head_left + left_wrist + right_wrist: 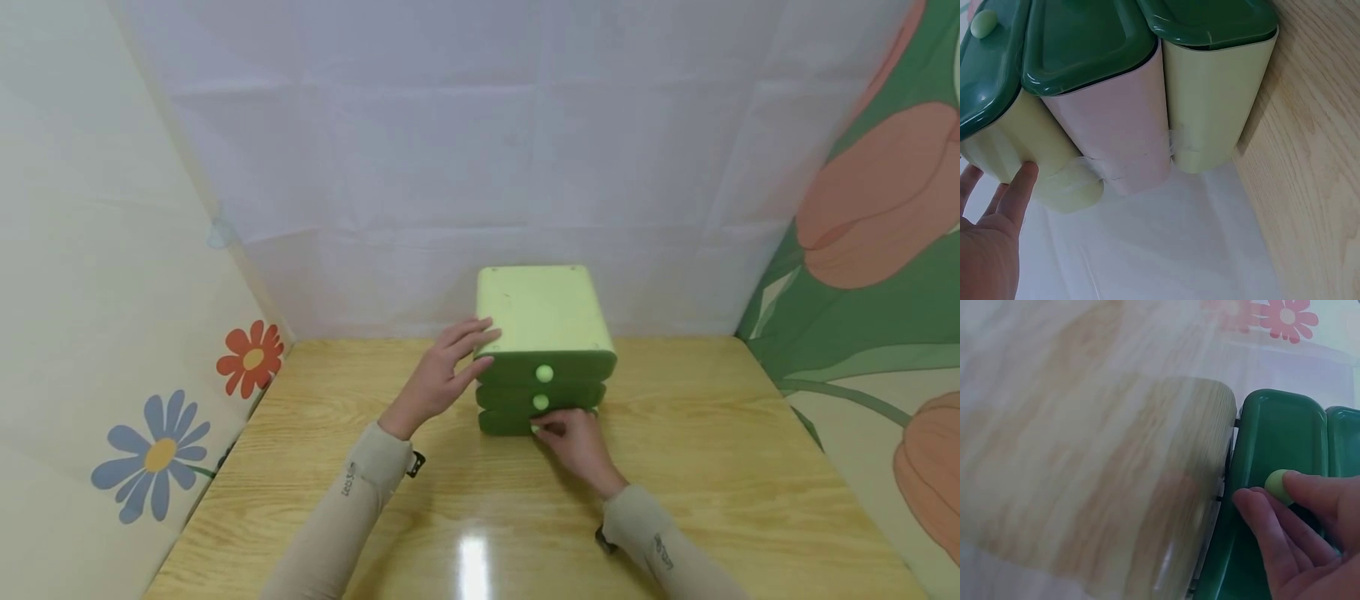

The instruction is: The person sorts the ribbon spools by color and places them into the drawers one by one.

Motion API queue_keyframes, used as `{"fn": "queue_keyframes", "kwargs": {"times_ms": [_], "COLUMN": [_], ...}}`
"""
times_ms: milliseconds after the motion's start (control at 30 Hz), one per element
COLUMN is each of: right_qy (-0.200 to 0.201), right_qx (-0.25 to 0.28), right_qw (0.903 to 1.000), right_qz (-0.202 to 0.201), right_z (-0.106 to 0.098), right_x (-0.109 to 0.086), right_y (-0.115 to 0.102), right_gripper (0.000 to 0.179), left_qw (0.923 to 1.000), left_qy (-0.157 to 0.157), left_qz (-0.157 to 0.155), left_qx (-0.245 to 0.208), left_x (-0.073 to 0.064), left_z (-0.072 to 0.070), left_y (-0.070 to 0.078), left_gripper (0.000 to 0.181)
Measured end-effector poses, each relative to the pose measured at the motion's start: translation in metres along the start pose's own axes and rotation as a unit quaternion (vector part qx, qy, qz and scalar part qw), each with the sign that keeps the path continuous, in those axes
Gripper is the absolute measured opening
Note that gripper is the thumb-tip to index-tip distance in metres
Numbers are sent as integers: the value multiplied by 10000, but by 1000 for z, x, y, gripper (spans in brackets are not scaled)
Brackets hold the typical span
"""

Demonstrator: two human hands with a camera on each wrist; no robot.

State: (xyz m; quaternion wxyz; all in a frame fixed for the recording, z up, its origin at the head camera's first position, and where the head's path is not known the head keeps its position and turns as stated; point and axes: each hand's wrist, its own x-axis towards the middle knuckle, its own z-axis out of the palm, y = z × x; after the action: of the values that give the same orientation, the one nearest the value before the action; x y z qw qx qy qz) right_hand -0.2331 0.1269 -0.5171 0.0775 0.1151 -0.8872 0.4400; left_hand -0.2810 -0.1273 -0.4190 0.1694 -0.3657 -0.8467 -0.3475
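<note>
A small cabinet point(543, 304) with a pale green top and three stacked dark green drawer fronts stands on the table. Each front carries a round light green knob point(543, 373). My left hand point(438, 379) rests against the upper left edge, its fingers extended over the top and side. In the left wrist view, its fingertips touch the yellowish side of the top tier, beside a pink middle tier point(1116, 131). At the lowest front, my right hand point(577, 446) pinches the bottom knob point(1275, 485) between thumb and fingers. All three drawers look closed.
The wood-grain table point(690, 475) extends around the cabinet. A white cloth backdrop point(480, 167) hangs behind it. Flower-printed panels stand at the left point(75, 292) and right point(870, 333).
</note>
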Motion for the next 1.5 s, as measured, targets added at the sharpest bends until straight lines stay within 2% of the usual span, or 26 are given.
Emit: {"fn": "queue_keyframes", "kwargs": {"times_ms": [567,733,867,967,1067,1200,1367,1500], "right_qy": [-100,-664,-1360,-1672,-1723,-1682,-1782,-2002], "right_qx": [-141,21,193,247,264,287,276,210], "right_qw": [9998,9978,9902,9849,9840,9849,9829,9781], "right_qz": [-112,-80,-254,-380,-363,-280,-382,-535], "right_z": [-3,-9,-18,-22,-23,-23,-23,-34], "right_x": [-3,-4,-4,-4,-4,-5,-5,-7], "right_y": [2,2,4,5,5,4,4,5], "right_gripper": [11,17,29,35,36,35,36,40], "left_qw": [9999,10000,9997,9992,9982,9977,9985,9983], "left_qy": [68,-65,-145,-166,-212,-238,-282,-396], "left_qz": [67,-36,-166,-222,-261,-274,-330,-406], "left_qx": [92,5,-100,-281,-499,-568,-345,-147], "left_x": [-3,-7,-11,-14,-16,-16,-17,-22], "left_z": [8,9,8,7,7,6,4,1], "left_y": [-3,-4,-6,-7,-8,-8,-8,-9], "left_gripper": [49,53,55,56,55,55,56,59]}}
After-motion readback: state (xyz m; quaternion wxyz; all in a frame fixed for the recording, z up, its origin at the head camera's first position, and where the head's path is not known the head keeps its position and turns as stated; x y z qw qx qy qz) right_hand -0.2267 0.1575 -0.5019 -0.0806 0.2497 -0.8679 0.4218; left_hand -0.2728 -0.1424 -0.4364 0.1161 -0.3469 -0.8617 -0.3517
